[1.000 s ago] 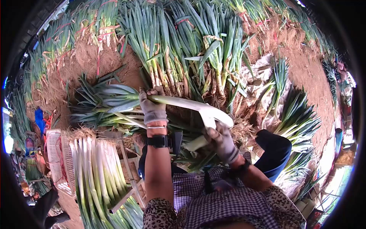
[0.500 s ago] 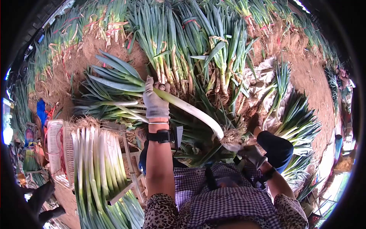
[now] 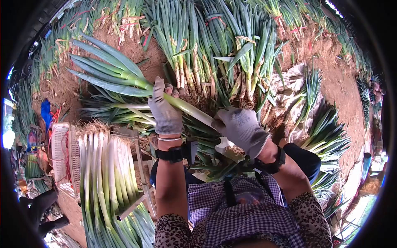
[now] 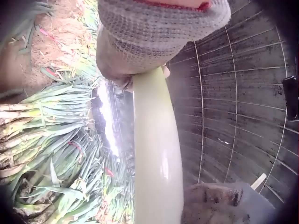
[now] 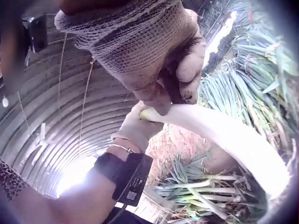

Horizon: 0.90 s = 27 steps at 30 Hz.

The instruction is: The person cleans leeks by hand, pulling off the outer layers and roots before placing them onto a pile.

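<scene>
My gloved left hand (image 3: 165, 109) grips a long green onion (image 3: 190, 110) just below its leaves. The leaves (image 3: 111, 68) fan out to the upper left. My gloved right hand (image 3: 244, 128) is on the white stalk farther down, its thumb and fingertips pinching it in the right wrist view. Beyond those fingers the white stalk (image 5: 238, 137) curves away. In the head view a white lower end (image 3: 225, 145) shows beneath the right hand, the rest hidden by it. The left wrist view has the pale stalk (image 4: 159, 149) running down from the left hand (image 4: 145, 42).
Cleaned green onions (image 3: 109, 165) lie on a metal rack at the left, beside a white plastic basket (image 3: 66, 153). Tied bundles (image 3: 206, 49) stand along the back. More green onions (image 3: 326, 132) lie at the right, and a few (image 3: 128, 109) lie left of the hands.
The right hand pulled away down to the right past the root end, then came back up onto the stalk. The left hand kept its grip, and the leaves lifted to the upper left.
</scene>
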Available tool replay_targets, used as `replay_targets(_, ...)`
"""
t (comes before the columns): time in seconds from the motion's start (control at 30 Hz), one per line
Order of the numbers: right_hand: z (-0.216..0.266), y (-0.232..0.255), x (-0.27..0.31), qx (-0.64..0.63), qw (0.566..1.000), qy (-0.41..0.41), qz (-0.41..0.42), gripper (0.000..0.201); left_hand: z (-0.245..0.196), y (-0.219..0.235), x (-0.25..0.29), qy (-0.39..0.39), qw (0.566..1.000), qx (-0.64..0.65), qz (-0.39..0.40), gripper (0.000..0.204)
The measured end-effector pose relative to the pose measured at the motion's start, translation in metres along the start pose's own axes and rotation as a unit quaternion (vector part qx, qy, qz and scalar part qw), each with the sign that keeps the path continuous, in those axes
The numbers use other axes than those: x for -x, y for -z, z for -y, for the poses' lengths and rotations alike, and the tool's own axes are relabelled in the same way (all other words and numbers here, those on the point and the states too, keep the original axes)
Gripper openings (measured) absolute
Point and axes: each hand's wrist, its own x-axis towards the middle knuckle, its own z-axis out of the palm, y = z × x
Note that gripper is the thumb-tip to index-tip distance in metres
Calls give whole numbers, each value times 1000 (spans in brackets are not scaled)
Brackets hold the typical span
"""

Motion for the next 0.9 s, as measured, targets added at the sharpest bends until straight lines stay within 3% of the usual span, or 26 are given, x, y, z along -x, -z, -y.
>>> replay_targets(0.17, 1, -12, 3, 38, 999, 5, 33, 20, 1, 5, 1, 26, 999, -9, 21, 24)
replay_targets(0.27, 7, -26, 9, 50, 999, -8, -20, 13, 3, 7, 2, 28, 999, -8, 41, 23)
replay_targets(0.37, -24, -56, 19, -140, 981, -16, -131, 6, 1, 6, 2, 35, 998, 1, 53, 22)
replay_targets(0.43, -23, -49, 27, -261, 948, -120, -135, 11, -4, 5, 1, 43, 998, 11, 50, 21)
replay_targets(0.5, -14, -36, 32, -354, 918, -107, -143, 17, -4, 9, -1, 44, 999, 16, 27, 21)
replay_targets(0.6, 3, -17, 21, -273, 955, -53, -99, 27, -2, 8, -5, 49, 997, 49, 15, 23)
replay_targets(0.9, 3, -26, 19, -231, 968, -62, -82, 32, -2, 1, 1, 60, 996, 60, -33, 20)
